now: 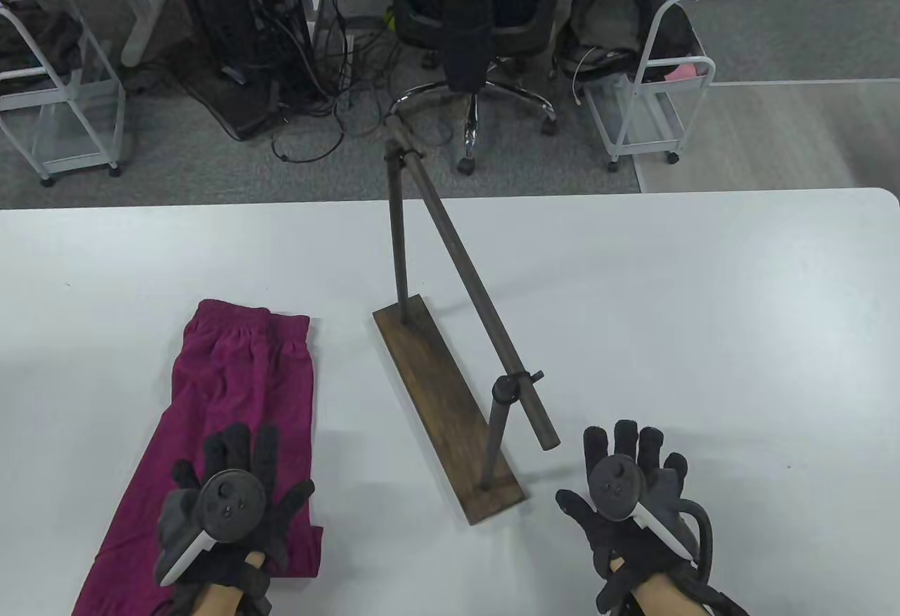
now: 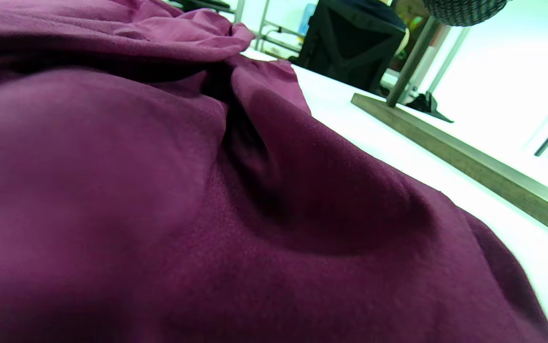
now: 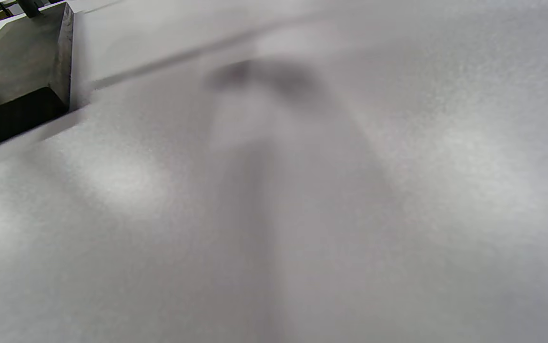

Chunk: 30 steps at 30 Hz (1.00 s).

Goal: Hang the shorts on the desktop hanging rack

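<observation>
The maroon shorts (image 1: 232, 405) lie flat on the table (image 1: 703, 306), long axis running away from the person, left of the rack (image 1: 450, 363). The left hand (image 1: 228, 496) rests spread on them, gripping nothing; the right hand (image 1: 626, 489) lies open on bare table.

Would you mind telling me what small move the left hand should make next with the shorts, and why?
Probably the left hand should close its fingers on the shorts and gather the fabric. The hand lies spread over them, nothing gripped, and they lie flat on the table, left of the rack, whose bar is bare. The right hand rests apart, fingers spread.
</observation>
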Available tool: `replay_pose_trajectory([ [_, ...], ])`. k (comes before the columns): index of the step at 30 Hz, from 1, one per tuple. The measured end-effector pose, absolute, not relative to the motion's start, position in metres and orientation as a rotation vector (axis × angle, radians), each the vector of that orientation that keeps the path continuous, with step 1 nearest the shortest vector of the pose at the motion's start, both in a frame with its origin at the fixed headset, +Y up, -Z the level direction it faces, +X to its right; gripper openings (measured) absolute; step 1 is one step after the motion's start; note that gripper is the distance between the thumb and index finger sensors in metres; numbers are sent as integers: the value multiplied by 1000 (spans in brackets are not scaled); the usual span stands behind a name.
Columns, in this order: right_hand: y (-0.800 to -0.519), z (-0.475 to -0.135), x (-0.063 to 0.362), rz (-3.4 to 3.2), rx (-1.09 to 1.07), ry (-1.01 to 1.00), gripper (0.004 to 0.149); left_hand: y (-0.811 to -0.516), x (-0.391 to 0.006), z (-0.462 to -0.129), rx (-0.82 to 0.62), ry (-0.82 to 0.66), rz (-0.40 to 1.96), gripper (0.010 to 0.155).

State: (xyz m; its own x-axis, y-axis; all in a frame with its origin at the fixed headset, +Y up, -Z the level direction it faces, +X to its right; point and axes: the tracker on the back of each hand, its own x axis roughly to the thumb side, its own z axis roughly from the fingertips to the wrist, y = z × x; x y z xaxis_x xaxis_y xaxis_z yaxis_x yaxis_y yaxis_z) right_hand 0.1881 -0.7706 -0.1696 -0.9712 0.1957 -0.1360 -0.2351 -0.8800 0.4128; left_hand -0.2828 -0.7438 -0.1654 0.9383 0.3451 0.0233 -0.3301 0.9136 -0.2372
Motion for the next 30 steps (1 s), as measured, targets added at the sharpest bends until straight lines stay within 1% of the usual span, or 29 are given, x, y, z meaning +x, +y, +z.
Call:
replay_pose_trajectory([
  [13,-770,-167,188,2863,-120,606,83,-746,-284,-165,-226,-62,342,86],
  [30,-770,-166,187,2865,-112,625,83,-749,-283,-166,-251,-56,341,86],
])
